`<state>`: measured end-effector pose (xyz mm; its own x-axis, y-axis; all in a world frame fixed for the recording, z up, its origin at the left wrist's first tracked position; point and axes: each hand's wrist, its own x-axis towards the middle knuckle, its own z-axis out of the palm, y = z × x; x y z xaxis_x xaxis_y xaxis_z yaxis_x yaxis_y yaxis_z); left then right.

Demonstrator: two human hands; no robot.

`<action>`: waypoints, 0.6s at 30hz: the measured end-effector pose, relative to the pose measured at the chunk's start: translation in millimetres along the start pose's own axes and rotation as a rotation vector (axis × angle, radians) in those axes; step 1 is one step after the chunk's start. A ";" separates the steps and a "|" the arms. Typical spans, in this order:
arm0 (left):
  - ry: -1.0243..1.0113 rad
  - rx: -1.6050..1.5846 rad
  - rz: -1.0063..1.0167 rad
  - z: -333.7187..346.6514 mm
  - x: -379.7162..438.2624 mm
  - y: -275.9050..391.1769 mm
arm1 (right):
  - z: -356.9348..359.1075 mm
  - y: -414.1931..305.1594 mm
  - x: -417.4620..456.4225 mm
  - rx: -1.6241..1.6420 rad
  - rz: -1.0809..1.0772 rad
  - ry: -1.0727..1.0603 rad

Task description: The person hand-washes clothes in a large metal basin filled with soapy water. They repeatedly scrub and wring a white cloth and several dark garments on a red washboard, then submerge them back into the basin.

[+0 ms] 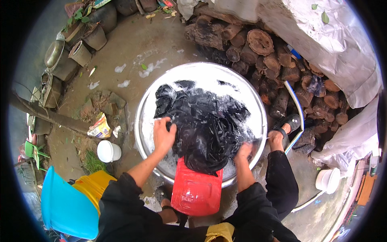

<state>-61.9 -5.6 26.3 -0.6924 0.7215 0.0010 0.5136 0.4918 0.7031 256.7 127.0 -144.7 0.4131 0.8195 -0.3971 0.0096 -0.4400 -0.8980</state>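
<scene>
A large round metal basin (263,121) stands before me, full of white suds. Wet black cloth (205,121) is heaped in it. The near part of the heap lies over the upper end of a red plastic washboard (196,193), which sticks out over the basin's near rim towards me. At the heap's left edge, my left hand (163,136) pinches a fold of the cloth between thumb and fingers. My right hand (244,151) is down at the suds on the right, beside the cloth; it is blurred and its fingertips are hidden.
Stacked firewood logs (272,63) under plastic sheeting (320,45) border the right. A blue-and-white hose (297,106) runs by my right foot. At left are a white bucket (108,151), a blue plastic tub (68,205) and a yellow container (93,184). Plant pots (94,36) line the wall.
</scene>
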 end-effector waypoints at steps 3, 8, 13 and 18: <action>-0.015 -0.031 -0.328 23.4 70.0 -7.5 | 57.6 -17.0 -82.1 -0.014 -0.051 -0.564; -0.149 0.499 0.082 118.1 10.8 33.1 | 88.0 -111.5 -117.9 -0.544 -0.368 -0.716; -0.312 -0.076 0.650 45.8 -63.7 54.2 | 34.2 -120.7 -130.6 -0.325 -0.312 -0.759; -0.438 0.066 0.847 36.7 -76.5 -6.5 | 13.3 -60.7 -154.7 -0.677 -1.222 -0.850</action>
<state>6.4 -46.1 -4.5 0.1667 0.9622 0.2156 0.7940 -0.2606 0.5492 180.1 31.8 -31.3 -0.7282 0.6354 0.2567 0.4044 0.7008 -0.5877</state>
